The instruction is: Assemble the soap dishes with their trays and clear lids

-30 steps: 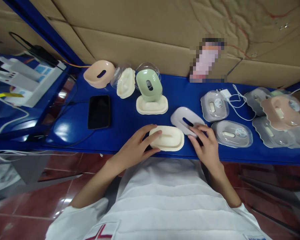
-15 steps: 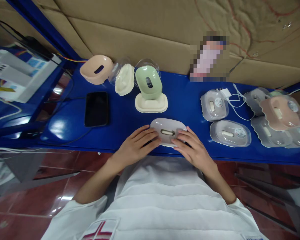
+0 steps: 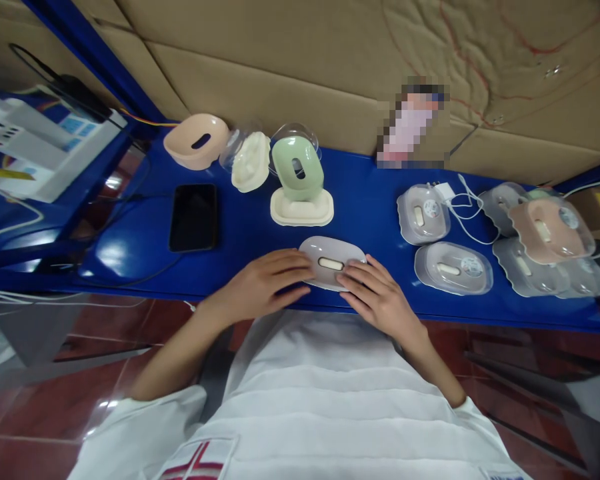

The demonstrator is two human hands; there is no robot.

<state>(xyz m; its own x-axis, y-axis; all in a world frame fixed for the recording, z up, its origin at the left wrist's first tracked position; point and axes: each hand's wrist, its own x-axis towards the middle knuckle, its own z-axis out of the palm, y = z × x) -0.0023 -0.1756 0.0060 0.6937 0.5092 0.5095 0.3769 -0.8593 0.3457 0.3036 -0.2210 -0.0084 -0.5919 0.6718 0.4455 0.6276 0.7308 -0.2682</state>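
A pale grey-lilac oval soap dish [image 3: 314, 251] with a cream insert [image 3: 331, 264] in its middle slot lies near the table's front edge. My right hand [image 3: 380, 293] grips the dish's right end, fingers over the rim and thumb at the near side. At the left end is my left hand [image 3: 267, 283], its fingers stretched out and holding nothing; whether the fingertips touch the rim I cannot tell. Behind the dish, a green soap dish [image 3: 300, 157] leans tilted on a cream tray [image 3: 303, 212].
A black phone [image 3: 193, 217] lies left on the blue table [image 3: 250, 233]. Behind it are a peach soap dish [image 3: 196, 157] and another cream tray [image 3: 251, 162]. Several lidded soap boxes [image 3: 453, 268] stand right, beside a white charger cable [image 3: 473, 210]. Cardboard [image 3: 280, 67] lines the back.
My left hand has loosened from the dish's left end and shifted slightly left. The cream insert sits more visibly in the slot. My right hand stays on the dish. The view has shifted slightly.
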